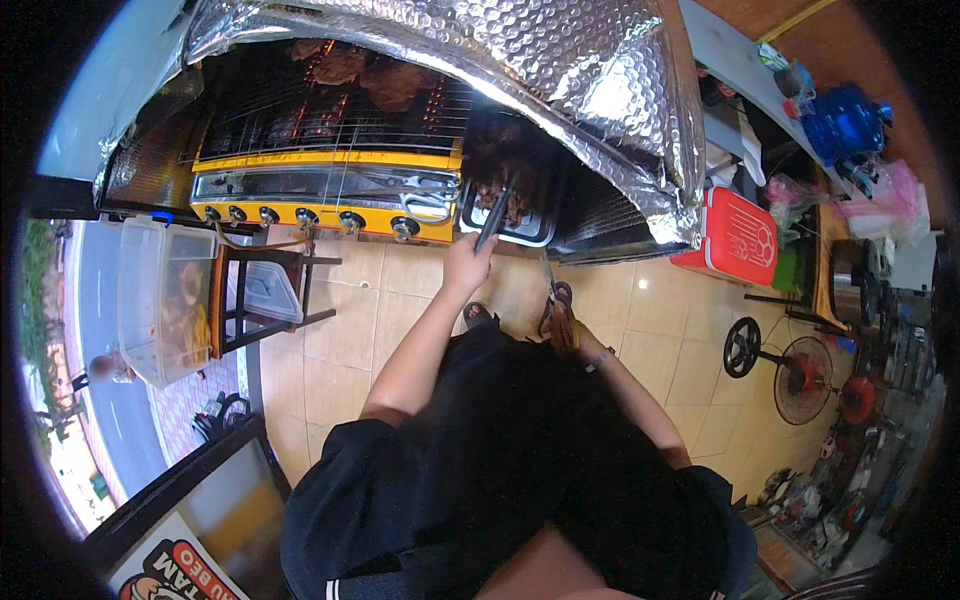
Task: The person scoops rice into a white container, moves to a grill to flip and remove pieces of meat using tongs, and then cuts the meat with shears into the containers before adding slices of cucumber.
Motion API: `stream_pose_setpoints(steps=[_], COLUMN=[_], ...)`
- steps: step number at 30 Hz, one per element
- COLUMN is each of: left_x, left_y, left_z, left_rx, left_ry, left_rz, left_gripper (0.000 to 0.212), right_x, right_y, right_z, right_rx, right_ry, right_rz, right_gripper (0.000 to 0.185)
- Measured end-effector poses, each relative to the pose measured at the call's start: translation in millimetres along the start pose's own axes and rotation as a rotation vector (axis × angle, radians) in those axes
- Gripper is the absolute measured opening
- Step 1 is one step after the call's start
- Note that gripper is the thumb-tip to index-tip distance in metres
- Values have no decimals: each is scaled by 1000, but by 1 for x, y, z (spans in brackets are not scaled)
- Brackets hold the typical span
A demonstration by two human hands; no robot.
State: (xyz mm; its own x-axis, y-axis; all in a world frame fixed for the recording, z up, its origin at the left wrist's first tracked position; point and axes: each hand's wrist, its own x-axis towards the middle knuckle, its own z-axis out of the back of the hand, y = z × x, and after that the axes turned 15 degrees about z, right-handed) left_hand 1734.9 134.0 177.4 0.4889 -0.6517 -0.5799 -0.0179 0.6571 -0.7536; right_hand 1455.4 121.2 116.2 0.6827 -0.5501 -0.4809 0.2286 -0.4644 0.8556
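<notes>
My left hand [469, 266] grips dark tongs [493, 217], their far end down among pieces of grilled meat [517, 206]. The meat sits in a metal tray [540, 237] beside the yellow gas grill [326, 217]. Lower on the right, my right hand [574, 334] holds a slim metal tool [550, 277]; its kind is unclear. Something brown and cloth-like [559, 330] hides most of the fingers. On the wire grate lie larger browned meat pieces [394, 82] over glowing burners. Scissors with pale handles [424, 206] rest on the grill's front ledge.
A foil-covered hood [525, 45] arches over the grill and tray. To the right stand a red cooler box [739, 236] and a pedestal fan [802, 381]. On the left, a clear plastic bin [161, 300] rests on a wooden stool [225, 300]. Beyond it, a person [120, 366] is outdoors.
</notes>
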Motion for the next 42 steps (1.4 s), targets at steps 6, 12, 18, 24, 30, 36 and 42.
stream_pose_setpoints(steps=[6, 12, 18, 24, 30, 36, 42], left_x=[-5, -23, -41, -66, -75, -100, -200], left_y=[-3, -7, 12, 22, 25, 20, 25], left_z=[2, 8, 3, 0, -9, -16, -66], left_rx=[-426, -610, -618, -660, -667, -706, -854], left_ry=[250, 323, 221, 207, 198, 137, -75], left_rz=[245, 284, 264, 281, 283, 211, 123], left_gripper=[30, 29, 29, 31, 31, 30, 27], right_x=[20, 85, 113, 85, 81, 55, 4], right_y=[-65, 27, 88, 108, 91, 118, 140], right_z=[35, -28, -55, -49, -34, -32, -12], right_rx=[612, 28, 26, -55, -106, 0, -87], right_ry=[220, 325, -117, -39, 20, 88, 440], right_rz=[-162, 169, 174, 231, 242, 235, 184], right_gripper=[51, 48, 48, 41, 42, 40, 28])
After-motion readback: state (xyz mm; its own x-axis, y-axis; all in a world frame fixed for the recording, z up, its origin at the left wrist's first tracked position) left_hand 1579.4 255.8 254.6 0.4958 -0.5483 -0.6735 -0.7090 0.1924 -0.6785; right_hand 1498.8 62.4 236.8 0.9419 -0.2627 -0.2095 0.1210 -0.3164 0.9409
